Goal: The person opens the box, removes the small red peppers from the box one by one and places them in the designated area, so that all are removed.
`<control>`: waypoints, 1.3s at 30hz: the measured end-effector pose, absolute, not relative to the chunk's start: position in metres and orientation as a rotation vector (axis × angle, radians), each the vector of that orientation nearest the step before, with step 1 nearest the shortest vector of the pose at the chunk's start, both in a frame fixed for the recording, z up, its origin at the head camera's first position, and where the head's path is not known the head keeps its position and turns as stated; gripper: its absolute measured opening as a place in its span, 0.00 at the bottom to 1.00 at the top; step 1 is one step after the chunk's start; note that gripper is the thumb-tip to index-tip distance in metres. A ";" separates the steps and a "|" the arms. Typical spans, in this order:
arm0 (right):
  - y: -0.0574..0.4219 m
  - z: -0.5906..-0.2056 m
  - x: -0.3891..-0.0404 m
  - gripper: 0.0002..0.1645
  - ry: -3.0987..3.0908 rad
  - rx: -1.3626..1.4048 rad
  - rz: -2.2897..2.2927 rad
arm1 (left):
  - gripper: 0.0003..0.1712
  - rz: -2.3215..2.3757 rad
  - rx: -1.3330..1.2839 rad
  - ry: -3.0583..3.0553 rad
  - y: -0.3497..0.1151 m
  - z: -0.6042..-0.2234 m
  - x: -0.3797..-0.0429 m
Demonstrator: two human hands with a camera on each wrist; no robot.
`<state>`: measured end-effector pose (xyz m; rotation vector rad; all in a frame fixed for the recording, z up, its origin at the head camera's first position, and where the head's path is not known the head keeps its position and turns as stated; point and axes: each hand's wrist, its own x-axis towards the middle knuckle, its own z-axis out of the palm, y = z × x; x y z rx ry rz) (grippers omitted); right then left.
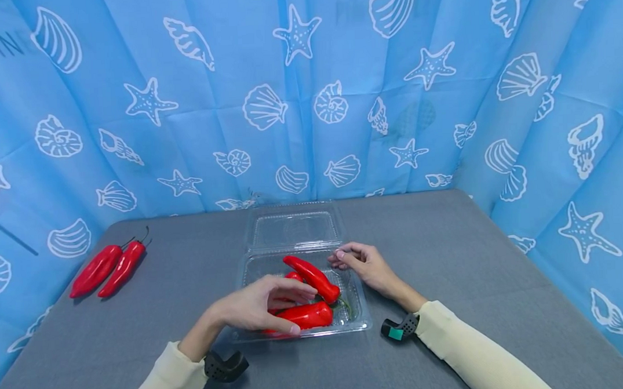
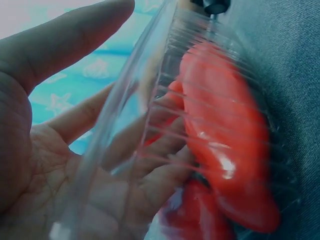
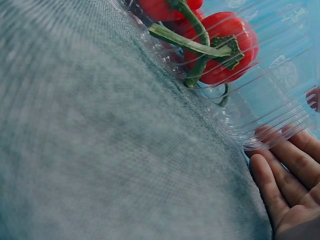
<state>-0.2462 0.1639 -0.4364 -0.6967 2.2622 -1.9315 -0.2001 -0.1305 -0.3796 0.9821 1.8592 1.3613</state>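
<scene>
Cream sleeves point(image 1: 168, 378), 2 pcs, nearest the wearer; L wrist unit point(image 1: 226, 366), black, strapped below L wrist; R wrist unit point(image 1: 399, 329), black w/ green patch, same fit on R. Table point(image 1: 423, 242), grey cloth surface, under all. Clear tray point(image 1: 362, 317), plastic, ribbed walls, mid-table, front edge twd wearer; holds red peppers, at least 3 visible. L hand point(image 1: 259, 304): reaching over tray's L side, fingers extended above & among the peppers, thumb spread apart nr front rim, no firm hold seen; fingertip contact w/ peppers unclear. Front pepper point(image 1: 309, 316), red, lying crosswise nr front wall, stem end to R, partly beneath L hand. Upper pepper point(image 1: 315, 278), red, lying diag. just behind it, tip to back L, green stem twd tray's R side. Third pepper point(image 1: 293, 276), mostly hidden btwn L hand & upper pepper. R hand point(image 1: 368, 267): at tray's R rear, fingers loosely bent, nothing gripped; tips at or v. near the wall, contact unclear. Loose peppers point(image 1: 123, 269), red, 2 pcs, side by side far L, well apart fr. tray, stems pointing away. Lid point(image 1: 294, 229), clear, folded back flat behind tray. Curtain point(image 1: 297, 102), blue w/ white shells & starfish, backdrop.
</scene>
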 end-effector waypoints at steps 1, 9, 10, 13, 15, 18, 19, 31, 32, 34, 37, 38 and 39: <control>0.164 -0.436 -0.246 0.18 2.263 -0.697 -1.930 | 0.36 1.357 0.983 1.860 -0.130 -0.380 -0.200; 0.164 -0.436 -0.246 0.19 2.278 -0.689 -1.916 | 0.35 1.291 1.005 1.909 -0.128 -0.382 -0.199; 0.164 -0.437 -0.247 0.19 2.276 -0.693 -1.918 | 0.35 1.277 1.005 1.920 -0.128 -0.382 -0.198; 0.164 -0.437 -0.247 0.19 2.272 -0.697 -1.920 | 0.34 1.246 1.004 1.929 -0.127 -0.383 -0.198; 0.164 -0.438 -0.247 0.18 2.269 -0.702 -1.922 | 0.33 1.236 1.000 1.925 -0.126 -0.384 -0.198; 0.164 -0.438 -0.246 0.18 2.269 -0.706 -1.920 | 0.33 1.223 1.001 1.918 -0.125 -0.384 -0.198; 0.164 -0.438 -0.247 0.18 2.270 -0.710 -1.919 | 0.33 1.223 1.003 1.914 -0.125 -0.385 -0.199; 0.165 -0.436 -0.245 0.18 2.294 -0.683 -1.892 | 0.32 1.218 0.978 1.916 -0.122 -0.386 -0.197; 0.165 -0.436 -0.245 0.18 2.295 -0.681 -1.891 | 0.32 1.202 0.974 1.936 -0.121 -0.387 -0.197; 0.165 -0.436 -0.245 0.18 2.296 -0.679 -1.894 | 0.32 1.165 0.964 1.981 -0.119 -0.387 -0.196; 0.165 -0.437 -0.246 0.18 2.296 -0.682 -1.899 | 0.32 1.118 0.948 2.034 -0.118 -0.388 -0.195; 0.165 -0.437 -0.246 0.17 2.296 -0.682 -1.900 | 0.32 1.109 0.945 2.043 -0.118 -0.387 -0.195; 0.165 -0.437 -0.245 0.17 2.299 -0.683 -1.898 | 0.32 1.108 0.941 2.047 -0.118 -0.387 -0.194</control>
